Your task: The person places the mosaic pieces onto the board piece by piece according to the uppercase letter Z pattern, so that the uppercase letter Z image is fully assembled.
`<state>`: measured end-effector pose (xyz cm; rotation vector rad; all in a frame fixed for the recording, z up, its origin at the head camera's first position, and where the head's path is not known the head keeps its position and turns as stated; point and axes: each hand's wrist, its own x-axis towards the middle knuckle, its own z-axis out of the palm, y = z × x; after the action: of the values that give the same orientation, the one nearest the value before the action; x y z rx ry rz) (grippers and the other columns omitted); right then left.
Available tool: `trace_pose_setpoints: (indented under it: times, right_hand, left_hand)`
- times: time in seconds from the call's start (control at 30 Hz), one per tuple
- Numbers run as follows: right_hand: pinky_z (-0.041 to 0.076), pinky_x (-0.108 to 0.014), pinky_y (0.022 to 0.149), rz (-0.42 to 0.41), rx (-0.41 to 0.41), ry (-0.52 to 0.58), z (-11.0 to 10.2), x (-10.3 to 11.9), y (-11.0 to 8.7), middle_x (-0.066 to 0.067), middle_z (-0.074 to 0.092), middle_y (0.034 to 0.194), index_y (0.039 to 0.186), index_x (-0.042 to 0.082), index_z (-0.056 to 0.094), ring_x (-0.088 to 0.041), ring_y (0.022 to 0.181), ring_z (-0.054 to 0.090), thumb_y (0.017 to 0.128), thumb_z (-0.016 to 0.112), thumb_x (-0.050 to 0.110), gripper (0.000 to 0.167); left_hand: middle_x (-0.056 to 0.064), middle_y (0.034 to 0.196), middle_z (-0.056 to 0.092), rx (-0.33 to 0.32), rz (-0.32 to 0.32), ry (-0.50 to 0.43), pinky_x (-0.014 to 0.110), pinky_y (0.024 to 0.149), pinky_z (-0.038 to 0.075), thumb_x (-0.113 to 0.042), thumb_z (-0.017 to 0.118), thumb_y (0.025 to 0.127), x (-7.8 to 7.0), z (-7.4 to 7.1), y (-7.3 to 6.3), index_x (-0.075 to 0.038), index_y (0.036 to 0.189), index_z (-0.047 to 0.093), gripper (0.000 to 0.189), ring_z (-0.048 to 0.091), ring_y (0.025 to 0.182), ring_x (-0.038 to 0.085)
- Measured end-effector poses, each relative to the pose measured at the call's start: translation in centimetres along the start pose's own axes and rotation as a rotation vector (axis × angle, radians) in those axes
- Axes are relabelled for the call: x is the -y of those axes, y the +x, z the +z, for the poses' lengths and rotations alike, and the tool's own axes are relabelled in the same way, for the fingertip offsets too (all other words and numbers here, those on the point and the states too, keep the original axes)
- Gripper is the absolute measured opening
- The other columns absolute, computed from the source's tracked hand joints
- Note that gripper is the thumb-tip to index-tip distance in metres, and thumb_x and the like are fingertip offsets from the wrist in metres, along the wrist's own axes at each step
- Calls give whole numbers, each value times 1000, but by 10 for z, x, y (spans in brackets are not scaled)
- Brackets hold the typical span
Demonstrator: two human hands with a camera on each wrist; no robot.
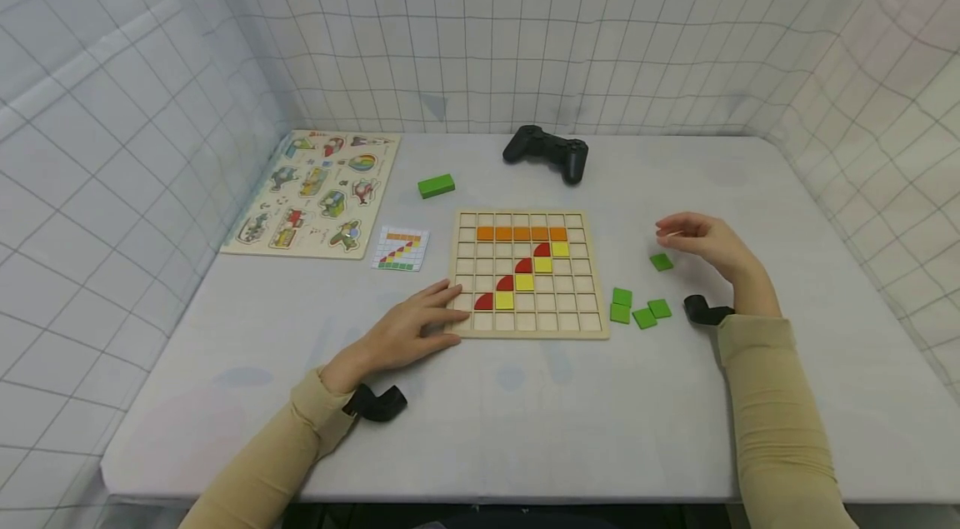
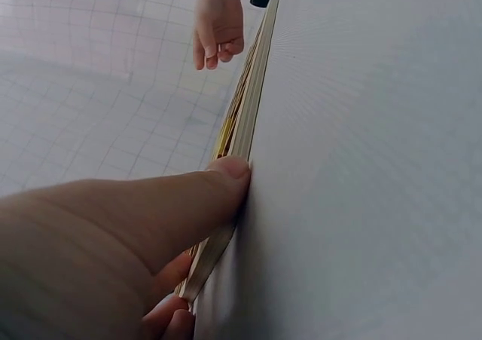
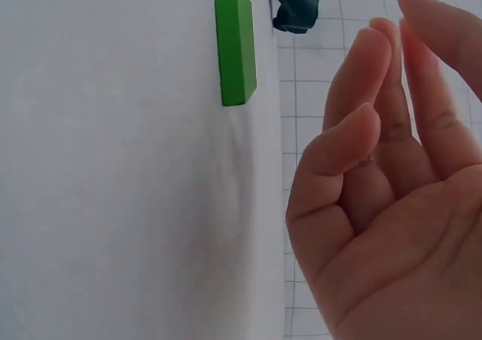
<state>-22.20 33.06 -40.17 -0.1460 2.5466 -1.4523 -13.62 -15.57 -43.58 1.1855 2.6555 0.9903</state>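
White table under both hands. Picture puzzle lies flat, beyond the left hand and to its left.

Grid board sits just right of the left hand, touching its fingers. Those are spread, fairly straight, with the thumb against the edge; no full grip, probably just steadying. Board squarish, no clear long axis; its sides run away from the person.

Right hand hangs right of the board, fingers softly curved, thumb apart, nothing held. Presumably raised for room above the tiles.

Controller: farther off, left of the right hand. Card: just beyond the left fingers, likely there for easy sight. Green block: past the card, long axis crosswise, right end slightly farther.

On the board, five orange squares run crosswise; yellow squares and red quarter-rounds climb toward the right hand's side, curves facing far left.

Five green tiles: one askew just under the right fingertips, four nearer the person, variously turned.
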Motion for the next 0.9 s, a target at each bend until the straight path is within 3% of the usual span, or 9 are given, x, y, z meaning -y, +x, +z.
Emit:
trace_pose_setpoints:
  times: [0.23,0.6,0.9]
  right_hand:
    - [46,-26,71,-5,69,-46,-3,-9,-2,11,61,108,127,2,54,-5,90,58,88,68,26,49]
    - [43,-26,65,34,123,-54,-6,-14,-5,9,60,109,126,1,54,-9,85,57,84,72,22,50]
    - [45,-22,70,46,159,-75,-7,-8,-7,2,65,102,128,-3,53,-8,82,56,81,74,14,54]
  left_hand:
    - [15,144,40,-8,0,-5,47,111,26,-27,68,88,0,0,-1,-8,121,65,38,25,138,33]
    - [15,144,41,-12,-1,-2,47,110,28,-28,68,88,0,1,0,-9,121,66,38,26,137,32]
    - [14,144,40,-10,-10,-7,48,110,26,-28,68,88,1,1,0,-10,121,66,38,25,138,31]
